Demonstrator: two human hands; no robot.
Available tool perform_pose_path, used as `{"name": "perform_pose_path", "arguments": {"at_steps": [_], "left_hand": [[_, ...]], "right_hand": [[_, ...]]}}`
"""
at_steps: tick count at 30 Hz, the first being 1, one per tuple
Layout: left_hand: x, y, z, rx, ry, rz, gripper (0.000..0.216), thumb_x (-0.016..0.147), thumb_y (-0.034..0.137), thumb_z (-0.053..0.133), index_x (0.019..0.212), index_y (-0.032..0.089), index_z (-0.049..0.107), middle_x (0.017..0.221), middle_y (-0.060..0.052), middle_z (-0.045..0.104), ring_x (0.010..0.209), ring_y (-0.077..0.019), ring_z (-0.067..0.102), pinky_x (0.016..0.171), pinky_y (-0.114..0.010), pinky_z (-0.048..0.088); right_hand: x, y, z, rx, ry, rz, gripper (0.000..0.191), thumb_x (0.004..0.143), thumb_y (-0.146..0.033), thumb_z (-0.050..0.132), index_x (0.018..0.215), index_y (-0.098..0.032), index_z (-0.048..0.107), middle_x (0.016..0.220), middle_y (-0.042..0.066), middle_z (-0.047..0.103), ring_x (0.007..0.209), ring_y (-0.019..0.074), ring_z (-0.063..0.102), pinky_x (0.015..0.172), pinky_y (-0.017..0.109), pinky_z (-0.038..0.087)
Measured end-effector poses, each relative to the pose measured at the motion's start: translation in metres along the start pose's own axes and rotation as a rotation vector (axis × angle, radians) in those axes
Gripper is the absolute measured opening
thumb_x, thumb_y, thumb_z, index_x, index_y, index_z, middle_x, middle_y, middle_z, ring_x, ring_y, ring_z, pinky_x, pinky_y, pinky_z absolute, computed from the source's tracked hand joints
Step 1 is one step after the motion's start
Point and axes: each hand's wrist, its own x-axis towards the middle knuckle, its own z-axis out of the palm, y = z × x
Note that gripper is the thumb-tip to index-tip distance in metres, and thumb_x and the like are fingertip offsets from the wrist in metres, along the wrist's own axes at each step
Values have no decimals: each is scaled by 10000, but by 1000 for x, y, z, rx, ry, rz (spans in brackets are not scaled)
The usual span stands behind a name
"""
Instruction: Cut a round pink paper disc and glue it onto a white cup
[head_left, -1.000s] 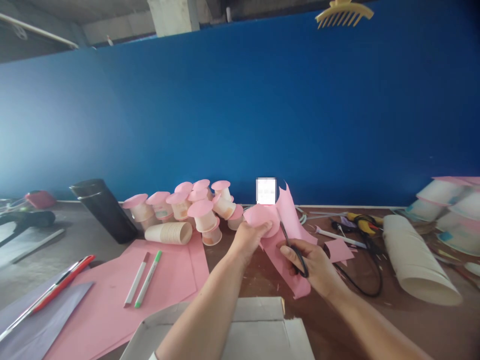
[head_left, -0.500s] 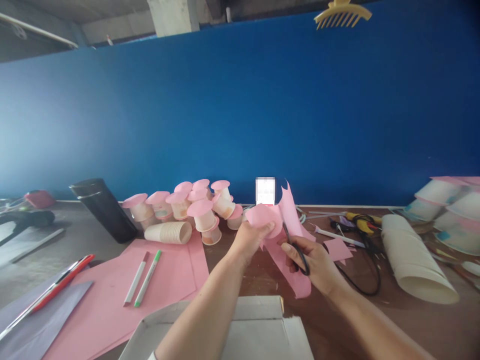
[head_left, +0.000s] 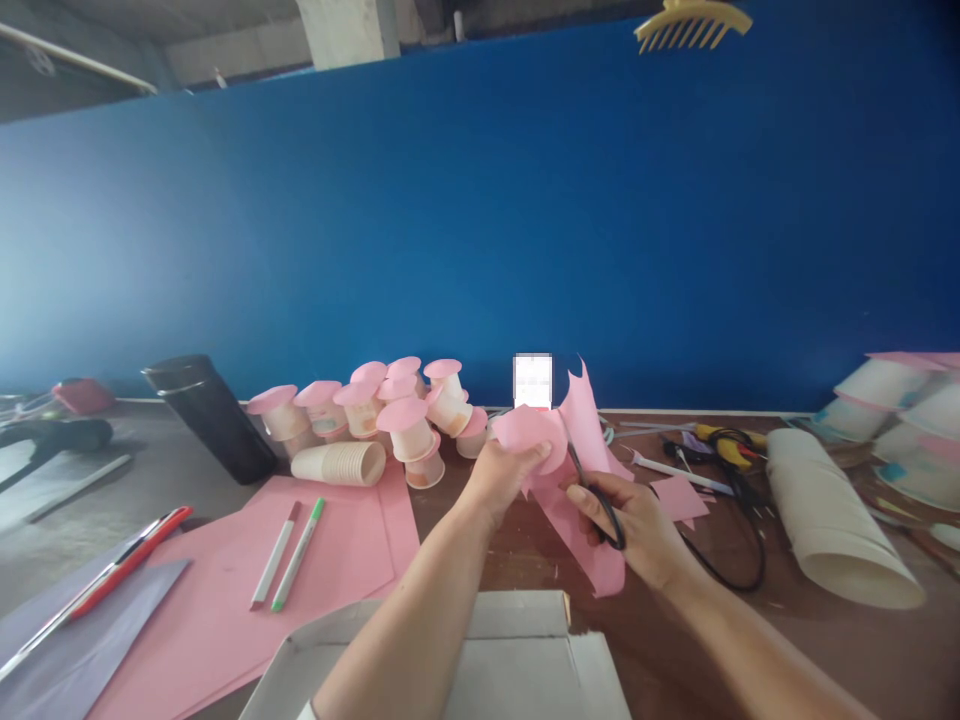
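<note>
My left hand [head_left: 504,478] pinches a piece of pink paper [head_left: 529,430] with a rounded outline, thumb on top. In my right hand [head_left: 626,520] is a pair of black-handled scissors [head_left: 611,515], fingers wrapped in the handle loops. The blades lie along the right edge of the rounded paper. A long, curling pink strip [head_left: 581,410] with a jagged edge rises beyond the blades and hangs down below both hands. Where exactly the strip joins the held piece is hidden by the hands.
Paper cup pairs topped with pink discs [head_left: 405,415] stand left of centre, by a lying stack of cups [head_left: 337,464]. Markers [head_left: 298,555] rest on pink sheets [head_left: 202,600]. A black tumbler [head_left: 214,420], a white box [head_left: 536,670], a large cup stack [head_left: 840,530] and cables [head_left: 757,560] surround the hands.
The view has shifted very slightly. Both hands keep their holds on the pink paper and the scissors, and the paper strip's upper end has moved a little to the right.
</note>
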Motion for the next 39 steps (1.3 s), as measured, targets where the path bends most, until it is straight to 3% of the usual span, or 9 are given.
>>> {"name": "perform_pose_path", "arguments": {"at_steps": [10,18,39], "left_hand": [[3,-4,-2,-6,-11,37,375,708,335,732,1027,143,685,1020,-114,700,914,-249,641,807,-342,495],[3,-2,-1,-39,-16,54,394,701,319,741,1049,152,658,939,-98,696,903,-239,639,797,-320,508],[6,-8,-4,-88,-46,75,447,692,349,772,1064,138,643,908,-103,682,927,-242,634,848,-342,511]], "right_hand": [[-1,-4,0,13,2,-5,421,699,-592,685,678,-175,636,490,-33,514,475,118,469,476,245,382],[0,-1,-2,-2,-3,-3,417,705,-587,682,681,-173,639,498,-32,511,480,117,469,473,240,377],[-1,2,-3,-2,0,7,440,723,-580,670,816,-150,664,505,-31,515,494,120,465,478,240,372]]}}
